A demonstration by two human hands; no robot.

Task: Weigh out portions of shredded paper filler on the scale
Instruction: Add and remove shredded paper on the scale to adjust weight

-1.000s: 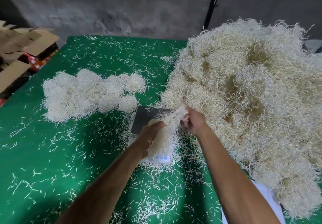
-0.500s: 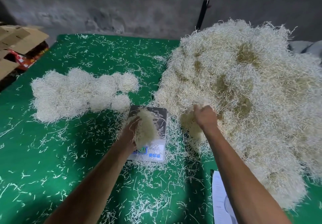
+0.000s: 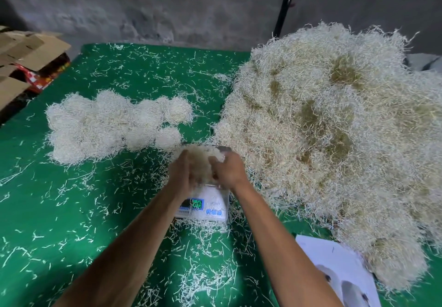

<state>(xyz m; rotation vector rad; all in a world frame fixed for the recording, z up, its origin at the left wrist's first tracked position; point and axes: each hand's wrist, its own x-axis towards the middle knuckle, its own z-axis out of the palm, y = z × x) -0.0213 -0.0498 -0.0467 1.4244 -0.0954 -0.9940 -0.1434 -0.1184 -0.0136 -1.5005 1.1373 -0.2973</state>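
A small digital scale [image 3: 210, 205] with a lit green display sits on the green table [image 3: 71, 211]. Over its platform both hands cup one clump of cream shredded paper [image 3: 203, 155]. My left hand [image 3: 183, 175] grips the clump from the left, and my right hand [image 3: 228, 171] grips it from the right. A big loose heap of shredded paper [image 3: 334, 127] fills the right side of the table. A cluster of several rounded portions [image 3: 112, 125] lies to the left of the scale.
Loose paper strands litter the green table. Flattened cardboard boxes [image 3: 26, 53] are stacked off its far left corner. A white sheet [image 3: 334, 266] lies at the near right under the heap's edge. A dark pole [image 3: 283, 12] leans on the grey wall behind.
My right hand came back from the big heap with more paper and joined my left hand at the clump over the scale.
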